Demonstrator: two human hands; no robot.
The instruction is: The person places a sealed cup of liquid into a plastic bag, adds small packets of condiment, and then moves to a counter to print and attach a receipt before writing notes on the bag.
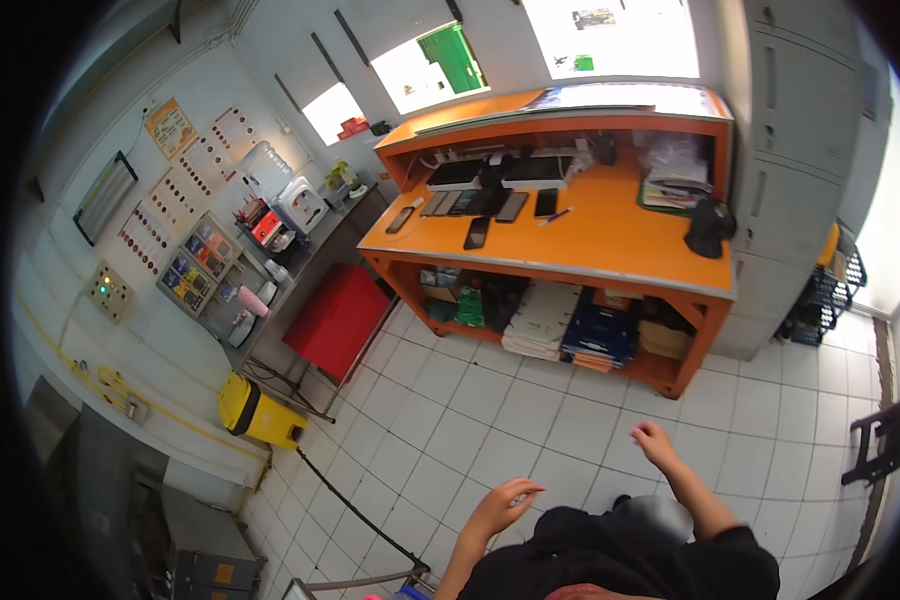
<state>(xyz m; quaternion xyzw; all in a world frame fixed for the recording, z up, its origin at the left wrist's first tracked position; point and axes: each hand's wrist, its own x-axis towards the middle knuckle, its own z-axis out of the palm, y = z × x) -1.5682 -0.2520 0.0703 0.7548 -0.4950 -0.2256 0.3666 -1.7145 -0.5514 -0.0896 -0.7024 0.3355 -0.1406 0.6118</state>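
Observation:
My left hand (506,504) is held over the tiled floor with fingers slightly bent and nothing in it. To its right, my right hand (651,442) is raised above the floor, loosely curled; whether anything small is inside does not show. Ahead stands an orange workbench (600,251), out of contact with both hands. On it lie several phones, among them a dark one (477,233) close to the front edge and another (547,202) beside a pen (556,217). A black cap-like item (709,227) rests at the right end.
Grey lockers (791,176) stand right of the bench. A yellow bin (259,414), a red stool-like panel (339,321) and a side counter with a water dispenser (300,204) are at left. A black step stool (883,442) stands far right. A dark cable (360,511) crosses the floor.

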